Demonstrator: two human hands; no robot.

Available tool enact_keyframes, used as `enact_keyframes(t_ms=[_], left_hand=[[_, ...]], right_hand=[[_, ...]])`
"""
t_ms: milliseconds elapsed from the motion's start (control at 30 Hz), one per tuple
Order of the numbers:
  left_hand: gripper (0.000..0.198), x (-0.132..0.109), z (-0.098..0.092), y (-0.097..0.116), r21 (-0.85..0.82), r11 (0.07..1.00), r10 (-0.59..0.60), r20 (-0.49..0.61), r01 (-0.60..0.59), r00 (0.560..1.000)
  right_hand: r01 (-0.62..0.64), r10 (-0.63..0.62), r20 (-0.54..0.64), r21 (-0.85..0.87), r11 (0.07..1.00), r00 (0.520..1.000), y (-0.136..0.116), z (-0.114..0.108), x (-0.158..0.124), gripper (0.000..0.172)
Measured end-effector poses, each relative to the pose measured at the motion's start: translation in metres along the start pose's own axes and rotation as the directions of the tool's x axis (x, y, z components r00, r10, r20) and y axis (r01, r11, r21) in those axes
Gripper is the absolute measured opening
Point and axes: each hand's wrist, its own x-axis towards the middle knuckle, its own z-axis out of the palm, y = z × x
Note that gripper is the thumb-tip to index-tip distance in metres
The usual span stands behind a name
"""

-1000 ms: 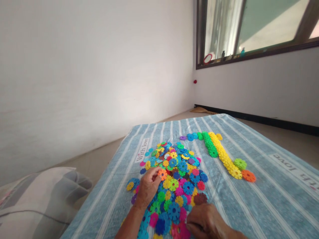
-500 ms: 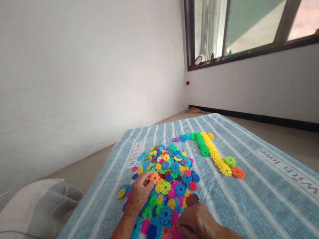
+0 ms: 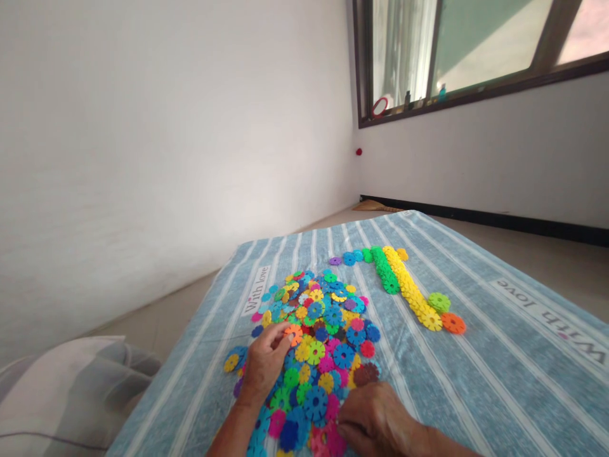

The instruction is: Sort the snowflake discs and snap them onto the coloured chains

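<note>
My left hand [image 3: 267, 355] pinches an orange notched plastic disc [image 3: 294, 334] between thumb and fingers, over the left side of a heap of mixed-colour discs [image 3: 316, 352]. Low at the heap's right edge is my right hand [image 3: 378, 416], curled with its fingertips down by pink discs [image 3: 335, 438]. Whatever it may grip is hidden under the knuckles. Just beyond that hand lies a dark brown disc [image 3: 366, 374]. Blue, yellow, green, pink and red discs overlap in the heap.
Right of the heap lie a row of green discs [image 3: 384, 270] and a longer yellow row [image 3: 412, 289]. A lime disc [image 3: 439, 301] and an orange disc [image 3: 453, 323] sit by the yellow row's near end. Striped cloth [image 3: 480, 381] covers the surface; a white wall [image 3: 166, 139] stands left.
The view has tilted slightly, so the scene sits a little differently. Both hands keep nearly the same place over the heap, and the left still pinches the orange disc.
</note>
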Motion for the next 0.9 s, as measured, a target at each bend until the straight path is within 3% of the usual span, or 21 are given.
enact_keyframes(t_ms=[300, 400, 500, 567, 700, 767, 900], left_hand=[[0.032, 0.007, -0.001, -0.009, 0.060, 0.998, 0.038, -0.035, -0.036, 0.999], [0.029, 0.007, -0.003, 0.003, 0.051, 0.995, 0.088, -0.079, -0.085, 0.993], [0.028, 0.001, -0.001, 0.024, -0.002, 0.995, 0.098, -0.077, -0.099, 0.992], [0.029, -0.006, 0.005, 0.039, -0.070, 0.993, 0.094, -0.019, -0.095, 0.995], [0.032, -0.031, 0.025, 0.065, -0.226, 0.972, 0.106, 0.149, -0.071, 0.983], [0.034, -0.045, 0.035, 0.075, -0.308, 0.951, 0.112, 0.227, -0.037, 0.967], [0.039, -0.065, 0.050, 0.084, -0.390, 0.921, 0.103, 0.291, 0.019, 0.951]], right_hand=[[0.047, -0.048, -0.030, -0.028, 0.998, 0.998, -0.005, -0.011, 0.001, 0.025], [0.101, -0.114, -0.143, -0.097, 0.990, 0.983, -0.008, -0.016, 0.001, 0.026], [0.062, -0.118, -0.321, -0.177, 0.982, 0.940, -0.009, -0.025, 0.002, 0.020], [-0.009, -0.076, -0.410, -0.202, 0.979, 0.909, -0.005, -0.030, 0.002, 0.018], [-0.093, -0.041, -0.484, -0.248, 0.964, 0.874, 0.007, -0.033, 0.000, 0.036], [-0.091, -0.058, -0.475, -0.284, 0.955, 0.878, 0.010, -0.032, -0.002, 0.040], [-0.052, -0.079, -0.423, -0.290, 0.955, 0.903, 0.008, -0.032, -0.007, 0.031]])
